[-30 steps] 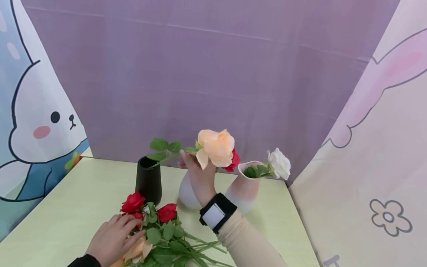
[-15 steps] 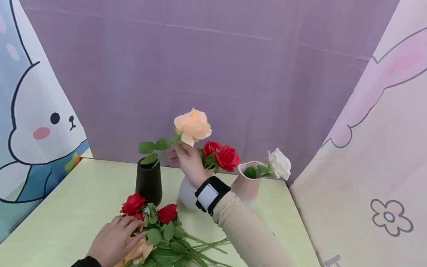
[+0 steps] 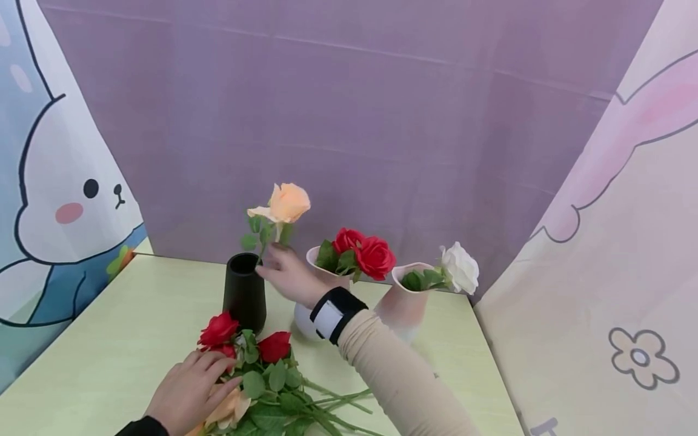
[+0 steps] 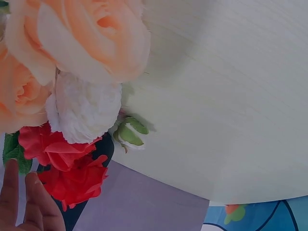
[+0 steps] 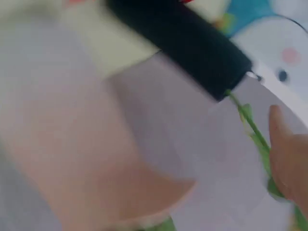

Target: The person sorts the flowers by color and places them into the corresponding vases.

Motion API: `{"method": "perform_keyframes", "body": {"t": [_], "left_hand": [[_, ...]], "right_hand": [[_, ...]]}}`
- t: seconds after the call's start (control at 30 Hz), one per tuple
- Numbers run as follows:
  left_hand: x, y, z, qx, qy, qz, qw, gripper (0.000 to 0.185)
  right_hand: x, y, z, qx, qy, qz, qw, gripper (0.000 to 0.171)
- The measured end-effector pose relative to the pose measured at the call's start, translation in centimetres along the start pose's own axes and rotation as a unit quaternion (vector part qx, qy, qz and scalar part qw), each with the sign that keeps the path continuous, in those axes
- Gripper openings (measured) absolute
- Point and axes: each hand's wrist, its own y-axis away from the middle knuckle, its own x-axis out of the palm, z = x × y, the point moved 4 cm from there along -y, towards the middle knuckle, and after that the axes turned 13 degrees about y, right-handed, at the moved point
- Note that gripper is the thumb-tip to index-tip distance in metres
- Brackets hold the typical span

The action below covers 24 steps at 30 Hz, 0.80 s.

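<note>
My right hand (image 3: pixel 289 275) holds the stem of a peach rose (image 3: pixel 288 204) beside the mouth of the black vase (image 3: pixel 243 303). The bloom stands above the fingers, its leaves over the rim. In the right wrist view the green stem (image 5: pixel 252 122) runs from the vase mouth to the fingers (image 5: pixel 288 161). My left hand (image 3: pixel 188 387) rests with loose fingers on a pile of flowers, touching red roses (image 3: pixel 218 330) and a peach rose (image 3: pixel 231 407). The left wrist view shows a white bloom (image 4: pixel 86 108) among peach and red ones, and a small green bud (image 4: pixel 131 132).
Behind my right wrist, a rounded pale vase (image 3: pixel 308 318) holds two red roses (image 3: pixel 375 257). Right of it, a pink-and-white vase (image 3: pixel 402 306) holds a white rose (image 3: pixel 460 267). Leafy stems (image 3: pixel 327 402) spread across the table's front. A purple cloth (image 3: pixel 349 121) closes off the back.
My right hand has moved left and down toward the black vase, and the peach rose has swung left and more upright. The left hand stays on the pile.
</note>
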Motion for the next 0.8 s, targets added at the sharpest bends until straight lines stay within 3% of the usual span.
{"method": "perform_keyframes", "body": {"t": [0.03, 0.1, 0.27, 0.37, 0.5, 0.6, 0.67, 0.7, 0.73, 0.77, 0.8], "left_hand": [[0.5, -0.1, 0.5, 0.0, 0.0, -0.001, 1.0, 0.048], [3.1, -0.4, 3.0, 0.004, -0.002, -0.01, 0.9999, 0.049], [13.3, -1.6, 12.9, 0.03, -0.011, -0.066, 0.9973, 0.045], [17.3, -2.2, 16.8, 0.032, -0.014, -0.079, 0.9963, 0.046], [17.5, -2.2, 17.2, 0.029, -0.011, -0.059, 0.9978, 0.047], [15.2, -1.6, 15.2, 0.039, -0.018, -0.065, 0.997, 0.046], [13.4, -1.4, 13.8, 0.028, -0.008, -0.039, 0.9988, 0.046], [14.8, -1.4, 15.1, 0.043, 0.009, -0.031, 0.9985, 0.048], [14.8, -1.4, 15.2, 0.047, 0.005, -0.038, 0.9981, 0.048], [13.2, -1.3, 13.7, 0.042, 0.012, -0.016, 0.9989, 0.051], [15.2, -1.4, 15.5, 0.05, 0.022, -0.021, 0.9983, 0.05]], "right_hand": [[0.4, 0.0, -0.4, 0.001, 0.06, -0.001, 0.998, 0.07], [1.0, 0.1, -1.2, -0.009, 0.146, -0.01, 0.989, 0.072], [1.7, 0.9, -2.3, -0.038, 0.179, -0.036, 0.982, 0.064], [1.9, 1.6, -2.6, -0.044, 0.191, -0.054, 0.979, 0.061], [2.9, 3.0, -3.6, -0.041, 0.207, -0.068, 0.975, 0.059], [4.3, 4.3, -4.6, -0.034, 0.216, -0.068, 0.974, 0.057], [5.5, 5.2, -5.2, -0.029, 0.218, -0.064, 0.974, 0.055], [6.0, 5.7, -5.5, -0.025, 0.222, -0.063, 0.973, 0.055], [6.5, 6.1, -5.8, -0.022, 0.224, -0.063, 0.972, 0.055], [7.0, 6.5, -6.0, -0.02, 0.225, -0.063, 0.972, 0.054], [7.3, 7.0, -6.1, -0.019, 0.226, -0.063, 0.972, 0.053]]}}
